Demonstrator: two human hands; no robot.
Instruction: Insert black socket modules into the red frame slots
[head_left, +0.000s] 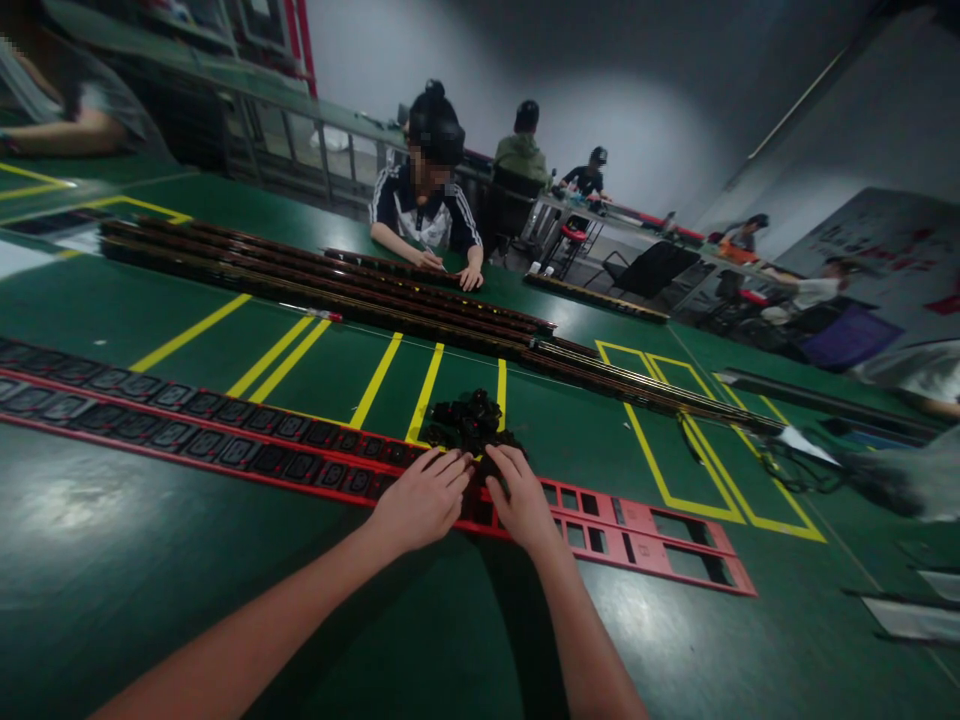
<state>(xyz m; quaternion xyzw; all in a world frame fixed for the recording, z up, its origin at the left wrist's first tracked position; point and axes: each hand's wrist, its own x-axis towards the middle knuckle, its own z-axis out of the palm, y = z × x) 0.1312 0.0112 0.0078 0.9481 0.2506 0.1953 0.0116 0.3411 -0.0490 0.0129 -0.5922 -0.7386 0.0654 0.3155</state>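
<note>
Two long red slotted strips (pixel 643 520) lie side by side across the table in front of me. Rows of black sockets (pixel 300 465) fill their left part, while openings show at the right end. My left hand (pixel 427 498) rests palm down over the strips, fingers stretched out and close together. Just right of it, my right hand (pixel 519 500) has its thumb and fingers bent around a dark spot at the strips; what they hold is hidden. A heap of small black parts (pixel 469 415) sits right beyond my fingertips.
Long dark rails (pixel 315 285) are stacked across the green table (pixel 300 620), which has yellow tape outlines. Opposite, a person (pixel 427 200) bends over another strip. Black cables (pixel 802 470) and a white sheet (pixel 810 445) lie to the right. Other people sit farther back.
</note>
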